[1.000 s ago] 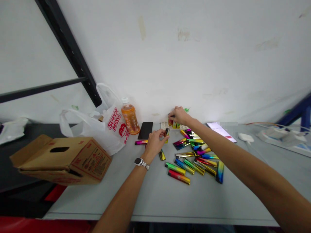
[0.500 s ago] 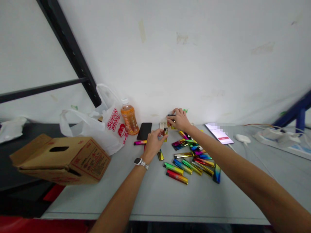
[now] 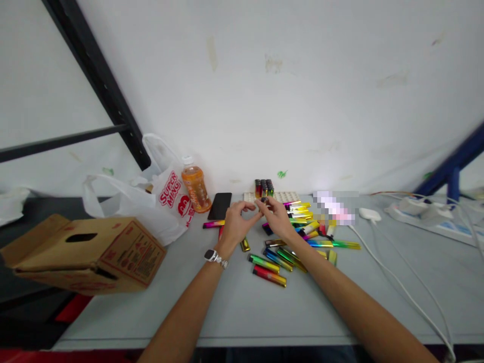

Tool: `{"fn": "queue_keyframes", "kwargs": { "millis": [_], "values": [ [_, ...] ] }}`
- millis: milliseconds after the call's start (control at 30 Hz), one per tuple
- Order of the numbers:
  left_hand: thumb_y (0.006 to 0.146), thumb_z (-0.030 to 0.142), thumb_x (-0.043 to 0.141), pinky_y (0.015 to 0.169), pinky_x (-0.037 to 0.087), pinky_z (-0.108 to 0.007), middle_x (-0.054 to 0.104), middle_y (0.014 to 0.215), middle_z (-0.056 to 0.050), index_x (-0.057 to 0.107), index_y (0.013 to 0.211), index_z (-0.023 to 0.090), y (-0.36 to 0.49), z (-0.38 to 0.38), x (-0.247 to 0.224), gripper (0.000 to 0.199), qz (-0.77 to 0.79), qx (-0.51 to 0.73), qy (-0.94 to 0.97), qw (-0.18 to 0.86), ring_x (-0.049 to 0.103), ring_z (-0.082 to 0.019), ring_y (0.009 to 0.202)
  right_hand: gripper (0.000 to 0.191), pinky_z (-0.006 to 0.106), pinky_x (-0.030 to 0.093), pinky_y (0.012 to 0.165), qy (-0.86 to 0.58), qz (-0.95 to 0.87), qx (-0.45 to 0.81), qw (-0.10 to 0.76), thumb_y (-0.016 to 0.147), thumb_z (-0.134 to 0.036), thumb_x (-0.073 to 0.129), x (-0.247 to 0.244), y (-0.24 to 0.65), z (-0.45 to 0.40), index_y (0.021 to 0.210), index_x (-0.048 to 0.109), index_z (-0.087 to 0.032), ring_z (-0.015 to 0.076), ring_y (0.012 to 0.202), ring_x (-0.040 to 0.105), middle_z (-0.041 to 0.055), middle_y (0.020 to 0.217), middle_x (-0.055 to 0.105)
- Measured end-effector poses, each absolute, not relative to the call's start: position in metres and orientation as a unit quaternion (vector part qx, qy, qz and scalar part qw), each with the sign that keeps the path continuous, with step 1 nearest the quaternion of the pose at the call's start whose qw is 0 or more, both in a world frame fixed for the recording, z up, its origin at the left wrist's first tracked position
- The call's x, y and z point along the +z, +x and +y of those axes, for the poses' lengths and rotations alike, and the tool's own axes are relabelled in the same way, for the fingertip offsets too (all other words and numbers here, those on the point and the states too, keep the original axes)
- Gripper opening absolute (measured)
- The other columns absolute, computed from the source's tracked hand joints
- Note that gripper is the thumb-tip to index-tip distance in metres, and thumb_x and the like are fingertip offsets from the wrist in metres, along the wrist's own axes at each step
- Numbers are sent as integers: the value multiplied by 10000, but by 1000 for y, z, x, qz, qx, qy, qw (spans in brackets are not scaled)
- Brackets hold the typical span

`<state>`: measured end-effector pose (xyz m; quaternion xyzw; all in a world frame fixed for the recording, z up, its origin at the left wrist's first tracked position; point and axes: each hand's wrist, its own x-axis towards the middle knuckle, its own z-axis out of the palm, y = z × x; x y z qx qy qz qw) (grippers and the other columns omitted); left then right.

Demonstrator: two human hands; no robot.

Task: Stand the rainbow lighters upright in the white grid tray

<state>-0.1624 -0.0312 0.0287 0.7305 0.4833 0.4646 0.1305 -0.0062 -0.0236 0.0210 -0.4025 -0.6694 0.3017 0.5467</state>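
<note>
My right hand [image 3: 278,218] is closed in a pinch on a lighter [image 3: 263,200]; only its dark top shows above the fingers. Close against it, my left hand [image 3: 237,221] has thumb and forefinger apart, with nothing visible between them. The left thumb reaches to the right fingertips. Behind the hands, a pale rack with holes [image 3: 290,196] lies by the wall, and several lighters [image 3: 263,188] stand upright in it. Shiny lighters in many colours lie loose around my right forearm, among them a red and yellow lighter [image 3: 269,276] and a green and yellow lighter [image 3: 263,263].
Left of the hands are a black phone [image 3: 220,206], a drink bottle [image 3: 196,186], a white plastic bag [image 3: 151,201] and an open cardboard box [image 3: 86,252]. On the right lie a lit phone [image 3: 336,207], a white charger [image 3: 369,215] with cables, and a power strip [image 3: 434,219].
My right hand has drawn back from the rack toward my left hand, uncovering the upright lighters. The lighter from my left fingers now appears in my right hand. The view has shifted slightly.
</note>
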Motion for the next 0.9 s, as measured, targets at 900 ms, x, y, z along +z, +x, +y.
{"fn": "queue_keyframes", "kwargs": {
  "millis": [900],
  "values": [
    [985, 332, 509, 699, 365, -309, 543, 624, -9, 528, 621, 202, -152, -26, 24, 387, 503, 360, 785, -24, 514, -173, 657, 444, 269, 302, 516, -472, -552, 314, 611, 887, -538, 502, 9, -12, -37, 584, 410, -227, 107, 513, 358, -51, 526, 393]
  ]
}}
